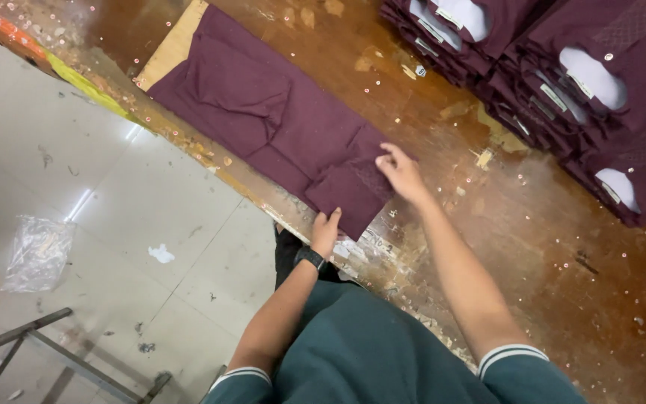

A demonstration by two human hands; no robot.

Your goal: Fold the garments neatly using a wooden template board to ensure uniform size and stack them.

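Note:
A maroon shirt (263, 112) lies flat, partly folded, along the near edge of a worn brown wooden table (532, 224). My left hand (326, 229) rests its fingers on the shirt's near corner at the table edge; a black watch is on that wrist. My right hand (399, 172) presses down on the shirt's right edge, fingers curled over the fabric. Neither hand lifts the cloth.
Stacks of folded maroon shirts (562, 82) with white collar inserts fill the table's far right. A cardboard sheet (173, 49) lies under the shirt's far end. On the tiled floor left are a crumpled clear plastic bag (37, 253) and a metal frame (54, 352).

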